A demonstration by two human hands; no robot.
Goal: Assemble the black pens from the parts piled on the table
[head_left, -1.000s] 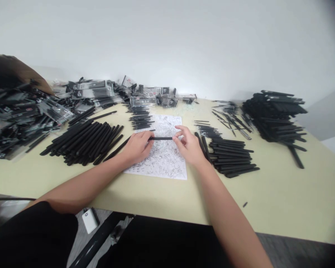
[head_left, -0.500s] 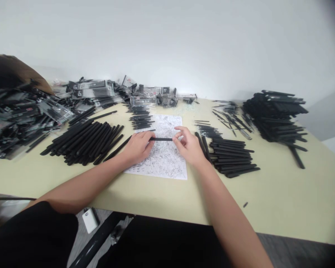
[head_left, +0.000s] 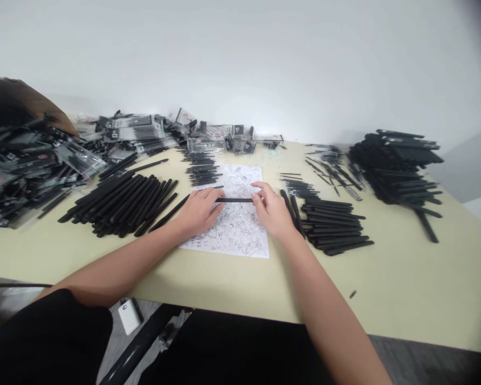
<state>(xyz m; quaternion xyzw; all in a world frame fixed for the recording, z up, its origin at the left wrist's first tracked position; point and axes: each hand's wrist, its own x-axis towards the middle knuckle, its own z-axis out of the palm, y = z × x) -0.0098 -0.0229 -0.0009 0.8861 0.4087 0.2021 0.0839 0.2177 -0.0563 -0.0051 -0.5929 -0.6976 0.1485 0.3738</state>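
Between left hand (head_left: 198, 213) and right hand (head_left: 272, 211), a black pen (head_left: 234, 200), axis sideways

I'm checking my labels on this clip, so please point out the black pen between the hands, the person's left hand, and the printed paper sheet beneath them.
black pen (head_left: 234, 200): head view, middle of its exposed length.
left hand (head_left: 198, 213): head view, back of the hand.
printed paper sheet (head_left: 240, 235): head view, lower middle of the sheet.

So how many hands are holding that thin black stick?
2: the left hand holds the left end of the thin black rod, and the right hand holds its right end.
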